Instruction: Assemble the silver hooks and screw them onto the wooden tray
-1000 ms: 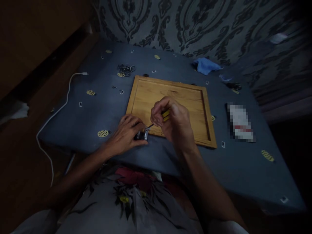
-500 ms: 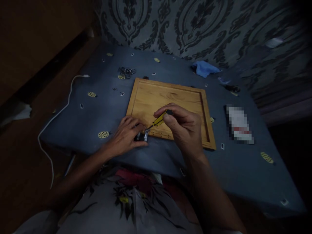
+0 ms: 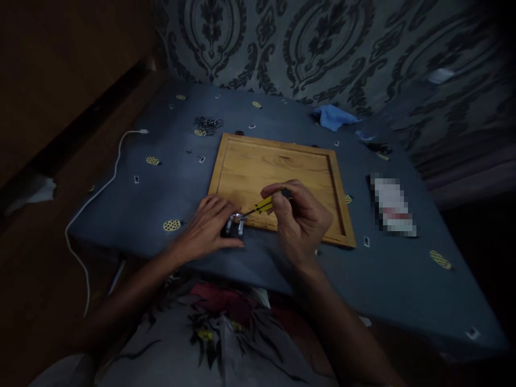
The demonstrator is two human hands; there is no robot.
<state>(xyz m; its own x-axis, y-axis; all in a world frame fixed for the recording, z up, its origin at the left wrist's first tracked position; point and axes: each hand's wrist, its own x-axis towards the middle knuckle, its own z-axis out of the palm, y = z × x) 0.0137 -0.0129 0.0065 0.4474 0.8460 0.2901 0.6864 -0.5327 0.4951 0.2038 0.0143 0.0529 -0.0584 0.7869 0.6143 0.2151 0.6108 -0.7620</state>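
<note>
A framed wooden board (image 3: 278, 166) lies flat on the cloth-covered table. At its near left corner sits a small shiny metal fitting (image 3: 237, 221) with two prongs sticking out past the edge; its exact kind is hard to make out. My left hand (image 3: 207, 226) rests at that corner, fingers stretched over the board and thumb apart, just left of the fitting. My right hand (image 3: 302, 220) grips a yellow and black screwdriver (image 3: 266, 203) by its handle. Its thin shaft slants down leftward, and the tip is at or very near the metal fitting.
Behind the board lie a tangle of dark metal pieces (image 3: 208, 124) and a small loose metal part (image 3: 193, 153). A white cable (image 3: 115, 166) runs down the left side. Blue cloth or plastic (image 3: 334, 116) is at the back right, with a pixelated packet (image 3: 392, 205) on the right.
My right hand has shifted slightly and turned, with the screwdriver now lying flatter. The left hand's fingers have drawn back a little, leaving more of the metal fitting visible.
</note>
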